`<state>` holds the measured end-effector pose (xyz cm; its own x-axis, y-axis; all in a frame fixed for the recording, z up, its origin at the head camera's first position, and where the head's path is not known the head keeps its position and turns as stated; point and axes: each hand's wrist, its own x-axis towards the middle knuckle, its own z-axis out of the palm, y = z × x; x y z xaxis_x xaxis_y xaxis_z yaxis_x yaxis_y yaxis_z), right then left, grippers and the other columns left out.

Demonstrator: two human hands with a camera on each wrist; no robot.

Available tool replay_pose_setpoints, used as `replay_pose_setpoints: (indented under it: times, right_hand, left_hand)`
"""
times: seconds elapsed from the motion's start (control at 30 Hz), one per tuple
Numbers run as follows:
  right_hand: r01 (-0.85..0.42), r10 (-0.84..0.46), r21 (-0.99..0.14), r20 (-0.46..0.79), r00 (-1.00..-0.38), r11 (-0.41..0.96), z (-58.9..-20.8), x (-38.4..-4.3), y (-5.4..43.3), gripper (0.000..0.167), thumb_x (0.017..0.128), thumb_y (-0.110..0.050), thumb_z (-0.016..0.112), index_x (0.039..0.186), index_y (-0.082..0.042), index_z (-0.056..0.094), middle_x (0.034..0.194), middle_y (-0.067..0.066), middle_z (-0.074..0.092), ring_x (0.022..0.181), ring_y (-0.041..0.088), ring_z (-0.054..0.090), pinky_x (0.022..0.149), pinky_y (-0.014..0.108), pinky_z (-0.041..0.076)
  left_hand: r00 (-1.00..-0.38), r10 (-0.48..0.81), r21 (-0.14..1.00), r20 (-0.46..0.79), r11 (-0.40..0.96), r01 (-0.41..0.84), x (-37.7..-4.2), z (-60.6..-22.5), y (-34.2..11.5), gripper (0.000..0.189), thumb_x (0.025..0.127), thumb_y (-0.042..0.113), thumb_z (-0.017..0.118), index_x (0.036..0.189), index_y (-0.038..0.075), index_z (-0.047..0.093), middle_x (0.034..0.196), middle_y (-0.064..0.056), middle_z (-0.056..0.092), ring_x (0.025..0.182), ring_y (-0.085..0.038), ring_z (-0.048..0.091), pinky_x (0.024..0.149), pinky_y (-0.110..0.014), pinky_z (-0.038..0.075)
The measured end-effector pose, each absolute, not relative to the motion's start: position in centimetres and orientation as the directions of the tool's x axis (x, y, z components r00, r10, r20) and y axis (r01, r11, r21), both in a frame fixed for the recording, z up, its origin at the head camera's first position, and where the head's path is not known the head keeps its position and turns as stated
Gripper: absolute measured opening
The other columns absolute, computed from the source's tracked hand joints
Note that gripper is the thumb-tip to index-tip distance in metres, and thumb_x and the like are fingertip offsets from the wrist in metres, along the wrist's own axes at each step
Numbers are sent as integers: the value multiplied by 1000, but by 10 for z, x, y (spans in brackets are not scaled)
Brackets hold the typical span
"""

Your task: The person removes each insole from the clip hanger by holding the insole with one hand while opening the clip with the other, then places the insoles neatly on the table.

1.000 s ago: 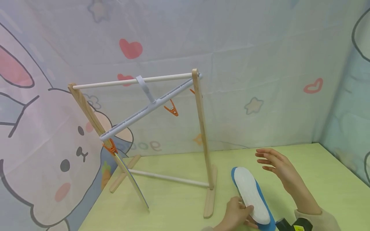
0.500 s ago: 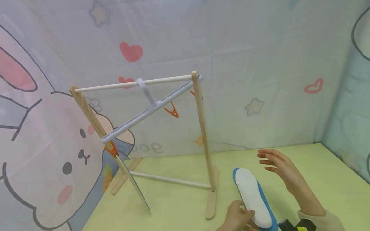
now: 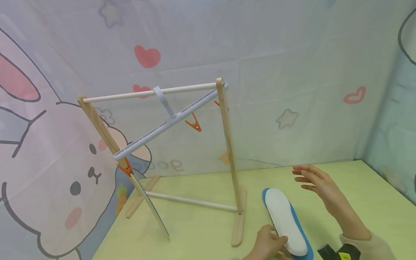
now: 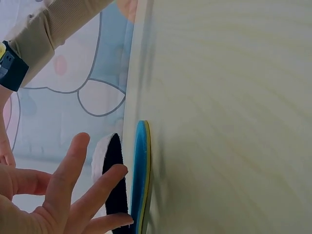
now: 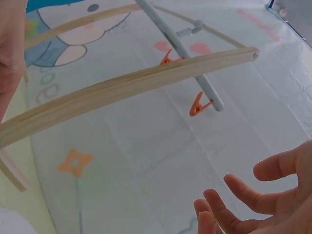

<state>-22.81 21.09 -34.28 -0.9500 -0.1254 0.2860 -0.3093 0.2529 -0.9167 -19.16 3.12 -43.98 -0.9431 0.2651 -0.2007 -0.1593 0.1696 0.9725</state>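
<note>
My left hand (image 3: 268,243) holds a white insole (image 3: 285,220) by its left edge near the front end, thumb on top. That insole overlaps a blue insole (image 3: 305,257) in the head view. In the left wrist view, the white insole's dark underside (image 4: 114,170) stands slightly apart from the blue one (image 4: 140,170), which has a yellow lower layer and lies on the table. My right hand (image 3: 321,186) is raised to the right of the insoles, fingers loosely bent, holding nothing.
A wooden rack (image 3: 227,141) stands left of the hands. From its top rod hangs a tilted pale hanger (image 3: 169,122) with orange clips (image 3: 195,125). The lower-left clip (image 3: 126,168) holds a thin blue-and-yellow sheet (image 3: 149,204), seen edge-on. A printed cloth (image 3: 292,72) hangs behind the table.
My right hand has drifted slightly right in the head view. The left hand keeps its hold on the white insole, which has barely shifted.
</note>
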Motion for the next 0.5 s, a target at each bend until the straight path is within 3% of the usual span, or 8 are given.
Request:
replay_pose_setpoints:
  times: [0.27,0.5]
  right_hand:
    - [-311,-132,-913,285,-949,265,-341,-226,212,33,96,-31,35,120,-13,48,105,-28,52,93,-7,54,77,16,46]
    - [-312,-137,-910,284,-949,274,-338,-226,209,40,96,-31,35,123,-3,44,105,-27,52,93,-6,54,77,17,46]
  left_hand:
    - [-945,247,965,-216,201,-168,-190,-442,34,31,80,1,59,106,-8,45,72,-11,59,64,-34,65,51,-33,55]
    - [-930,277,960,-241,207,-187,-190,-442,34,38,80,-1,59,112,-13,43,74,-15,62,68,-34,66,57,-35,56]
